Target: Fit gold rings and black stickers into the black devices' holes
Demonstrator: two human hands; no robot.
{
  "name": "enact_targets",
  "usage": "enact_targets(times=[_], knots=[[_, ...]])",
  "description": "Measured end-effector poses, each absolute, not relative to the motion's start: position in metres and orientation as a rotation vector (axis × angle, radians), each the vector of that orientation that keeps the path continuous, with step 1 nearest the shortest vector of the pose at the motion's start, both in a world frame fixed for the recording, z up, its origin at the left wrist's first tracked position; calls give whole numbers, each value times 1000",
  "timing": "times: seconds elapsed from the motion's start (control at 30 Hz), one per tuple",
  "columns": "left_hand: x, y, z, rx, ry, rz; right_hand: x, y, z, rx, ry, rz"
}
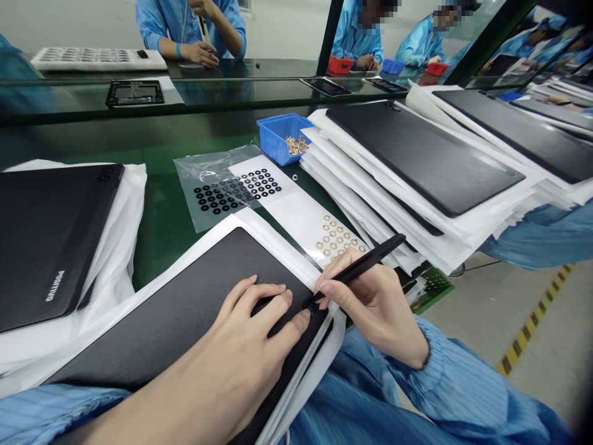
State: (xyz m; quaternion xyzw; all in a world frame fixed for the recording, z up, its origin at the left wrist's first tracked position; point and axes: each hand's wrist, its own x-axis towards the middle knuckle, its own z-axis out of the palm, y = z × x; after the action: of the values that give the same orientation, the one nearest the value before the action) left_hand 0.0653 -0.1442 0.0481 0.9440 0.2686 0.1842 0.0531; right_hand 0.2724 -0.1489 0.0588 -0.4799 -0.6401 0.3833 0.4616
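Note:
A black tablet back cover (pixel 185 303) lies on white foam sheets in front of me. My left hand (pixel 245 340) rests on it with fingers spread, the fingertips near its right corner. In my right hand (pixel 365 296) are black tweezers (pixel 365 258), pinched between thumb and fingers. Their tip points down at the cover's corner, beside my left index finger, where a small dark round part (pixel 311 306) shows. Just beyond my right hand lies a white sheet (pixel 296 213) with rows of gold rings (pixel 336 238). Black rings (pixel 262 183) sit on its far end.
A clear bag (pixel 199 170) overlaps the sheet. Behind stands a blue bin (pixel 278 139) of small gold parts. Stacked covers between foam sheets rise at right (pixel 426 154); a POSITIVO tablet cover (pixel 46 235) lies left. Co-workers in blue sit across the raised shelf (pixel 222 93).

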Motion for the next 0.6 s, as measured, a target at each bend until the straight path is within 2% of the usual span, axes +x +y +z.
enact_targets(times=[0.23, 0.6], knots=[[64, -144, 47, 2868, 822, 571, 280, -152, 55, -1070, -1567, 1011], [64, -147, 51, 2901, 817, 543, 278, -151, 55, -1071, -1742, 812]])
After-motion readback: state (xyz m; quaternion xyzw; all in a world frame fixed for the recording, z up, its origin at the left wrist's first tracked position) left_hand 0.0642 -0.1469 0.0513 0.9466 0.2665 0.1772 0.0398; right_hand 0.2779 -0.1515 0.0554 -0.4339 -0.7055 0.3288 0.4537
